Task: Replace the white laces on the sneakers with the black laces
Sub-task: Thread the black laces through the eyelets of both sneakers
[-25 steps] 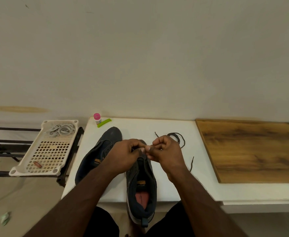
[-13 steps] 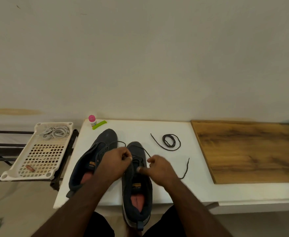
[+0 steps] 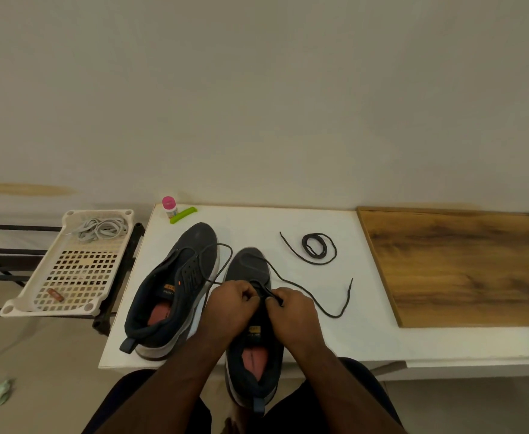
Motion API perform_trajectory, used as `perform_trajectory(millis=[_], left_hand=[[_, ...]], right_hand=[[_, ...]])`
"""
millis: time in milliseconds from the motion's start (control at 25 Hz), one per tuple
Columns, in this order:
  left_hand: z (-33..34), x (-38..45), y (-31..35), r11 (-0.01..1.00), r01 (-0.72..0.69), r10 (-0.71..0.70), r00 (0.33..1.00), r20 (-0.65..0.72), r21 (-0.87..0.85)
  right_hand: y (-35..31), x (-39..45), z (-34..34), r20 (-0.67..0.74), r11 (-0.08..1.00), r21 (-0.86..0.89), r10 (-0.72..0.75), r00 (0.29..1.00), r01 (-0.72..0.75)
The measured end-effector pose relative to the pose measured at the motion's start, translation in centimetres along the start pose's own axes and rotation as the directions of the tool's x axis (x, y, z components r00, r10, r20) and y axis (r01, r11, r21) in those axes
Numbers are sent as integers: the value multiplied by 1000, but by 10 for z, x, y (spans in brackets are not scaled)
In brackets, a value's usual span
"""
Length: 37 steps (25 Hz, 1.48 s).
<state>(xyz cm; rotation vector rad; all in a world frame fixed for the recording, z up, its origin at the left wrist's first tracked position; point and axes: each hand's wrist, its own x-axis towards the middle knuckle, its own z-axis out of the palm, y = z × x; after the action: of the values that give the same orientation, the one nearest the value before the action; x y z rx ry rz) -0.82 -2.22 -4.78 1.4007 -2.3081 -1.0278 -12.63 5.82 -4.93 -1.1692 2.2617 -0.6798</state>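
From the head camera, two dark sneakers stand on a white table. The near sneaker hangs partly over the table's near edge, heel toward the person; the far-left sneaker lies just beside it, angled. The left hand and right hand meet over the near sneaker's eyelets, fingers curled, each pinching the black lace threaded there. One end of that lace trails right across the table; the other loops left over the far-left sneaker's toe. A second black lace lies coiled farther back, apart from the shoes. The white laces sit bundled in a cream basket left of the table. A wooden board covers the right side.
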Motion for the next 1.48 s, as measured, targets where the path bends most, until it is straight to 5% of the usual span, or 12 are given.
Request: perform_trajectory(millis=[240, 560, 1160, 1480], left_hand=[[4, -2, -1, 985, 61, -68, 997, -37, -162], [12, 3, -5, 960, 124, -121, 992, 29, -250], [18, 5, -6, 942, 163, -152, 987, 60, -292], [17, 3, -9, 940, 133, -132, 991, 22, -313]], right_hand=[[2, -1, -8, 25, 984, 179, 25, 999, -29], [3, 8, -16, 122, 803, 506, 294, 948, -314], [5, -1, -12, -35, 904, 386, 214, 976, -184], [-10, -6, -18, -17, 991, -81, -112, 994, 111]])
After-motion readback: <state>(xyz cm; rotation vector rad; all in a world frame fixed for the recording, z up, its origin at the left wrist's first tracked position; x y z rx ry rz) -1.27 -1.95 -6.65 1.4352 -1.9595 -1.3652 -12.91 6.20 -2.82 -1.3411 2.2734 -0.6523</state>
